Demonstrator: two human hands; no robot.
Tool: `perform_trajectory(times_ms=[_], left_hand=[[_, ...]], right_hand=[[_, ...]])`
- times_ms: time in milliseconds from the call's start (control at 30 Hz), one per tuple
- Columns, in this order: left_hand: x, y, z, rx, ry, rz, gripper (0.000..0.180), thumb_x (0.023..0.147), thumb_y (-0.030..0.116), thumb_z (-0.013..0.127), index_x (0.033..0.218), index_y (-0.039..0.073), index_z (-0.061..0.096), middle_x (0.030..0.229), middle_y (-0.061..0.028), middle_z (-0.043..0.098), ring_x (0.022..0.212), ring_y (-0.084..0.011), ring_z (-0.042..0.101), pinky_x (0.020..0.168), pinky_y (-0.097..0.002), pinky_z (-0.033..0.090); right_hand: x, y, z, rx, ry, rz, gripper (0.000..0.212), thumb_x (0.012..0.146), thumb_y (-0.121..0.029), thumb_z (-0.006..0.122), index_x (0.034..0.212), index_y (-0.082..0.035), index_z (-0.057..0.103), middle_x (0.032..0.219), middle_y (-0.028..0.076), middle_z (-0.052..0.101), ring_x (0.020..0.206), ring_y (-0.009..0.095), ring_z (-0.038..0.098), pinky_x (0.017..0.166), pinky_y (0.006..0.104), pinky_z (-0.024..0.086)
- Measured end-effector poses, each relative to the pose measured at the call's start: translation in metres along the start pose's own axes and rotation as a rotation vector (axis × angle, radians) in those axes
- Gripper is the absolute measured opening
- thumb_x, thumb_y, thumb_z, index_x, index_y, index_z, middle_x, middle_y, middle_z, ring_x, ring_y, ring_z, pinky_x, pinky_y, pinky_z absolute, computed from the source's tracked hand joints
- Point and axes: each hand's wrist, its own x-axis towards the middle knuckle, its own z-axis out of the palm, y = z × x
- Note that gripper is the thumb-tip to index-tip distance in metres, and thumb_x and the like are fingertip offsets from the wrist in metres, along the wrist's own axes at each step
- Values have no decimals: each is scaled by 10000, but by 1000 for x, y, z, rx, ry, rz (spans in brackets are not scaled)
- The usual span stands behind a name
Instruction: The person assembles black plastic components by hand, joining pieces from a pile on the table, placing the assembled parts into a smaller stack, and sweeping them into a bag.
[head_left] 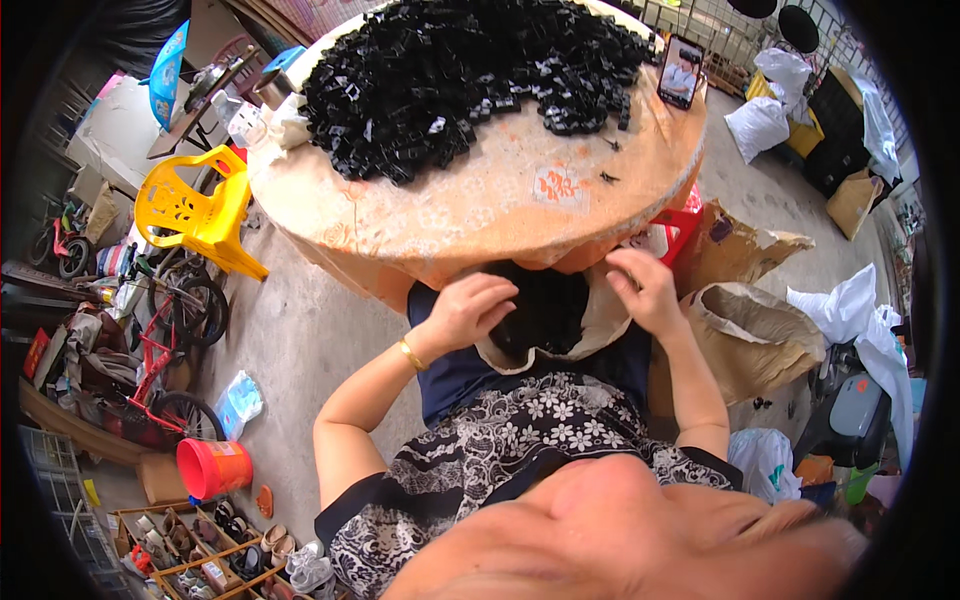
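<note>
A paper sack (590, 335) with its rim folded down stands open between my knees, against the table edge. Black pieces (535, 315) lie inside it. At the sack's left side is my left hand (472, 312), its fingers bent and close together. My right hand (645, 288) is over the right rim, fingers curled toward the thumb. Anything small between the fingertips of either hand cannot be made out. On the round table a large heap of small black plastic parts (430, 90) spreads across the far side.
An orange patterned cloth covers the table (430, 225). A phone (681, 72) stands at its right edge. Left are a yellow chair (200, 205), bicycles (150, 350), a red bucket (215, 468) and a shoe rack (190, 540). Another open paper sack (755, 335) stands right.
</note>
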Motion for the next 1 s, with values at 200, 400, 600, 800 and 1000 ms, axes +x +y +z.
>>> perform_trajectory(times_ms=[200, 400, 600, 800, 1000], left_hand=[[53, -36, -49, 211, 91, -170, 253, 765, 119, 642, 985, 3, 594, 1019, -161, 581, 1023, -336, 512, 862, -396, 430], [79, -76, -52, 468, -40, -301, 485, 774, 281, 657, 1159, 16, 527, 1267, -208, 428, 1259, -409, 278, 1026, -474, 267], [104, -77, -45, 364, -188, -126, 498, 764, 265, 657, 1175, 25, 511, 1273, -210, 416, 1260, -410, 273, 1032, -482, 260], [166, -45, 0, 15, -553, 344, 479, 725, 254, 624, 1128, 22, 509, 1123, -143, 489, 1151, -322, 415, 976, -436, 340], [161, -93, 36, 269, -328, 341, 431, 791, 312, 581, 1121, 39, 531, 1139, -114, 511, 1160, -287, 431, 1006, -453, 305]], right_hand=[[124, 96, -5, -97, 241, 22, 335, 826, -246, 602, 1050, 2, 572, 1062, 157, 588, 1017, 298, 546, 893, 363, 411], [223, 217, 6, -209, 269, 348, 688, 831, -553, 491, 1214, 18, 485, 1223, 206, 508, 1150, 302, 475, 982, 350, 348], [251, 191, 64, -279, 22, 446, 626, 812, -619, 431, 1210, -147, 536, 1247, 123, 512, 1127, 345, 482, 975, 386, 360], [244, 146, 129, -230, 52, 184, 459, 864, -463, 455, 1156, -127, 566, 1176, 144, 543, 1082, 329, 493, 942, 399, 346], [262, 97, 104, -199, -495, 150, 496, 861, -496, 432, 1186, -140, 549, 1153, 189, 545, 1083, 355, 502, 934, 389, 395]])
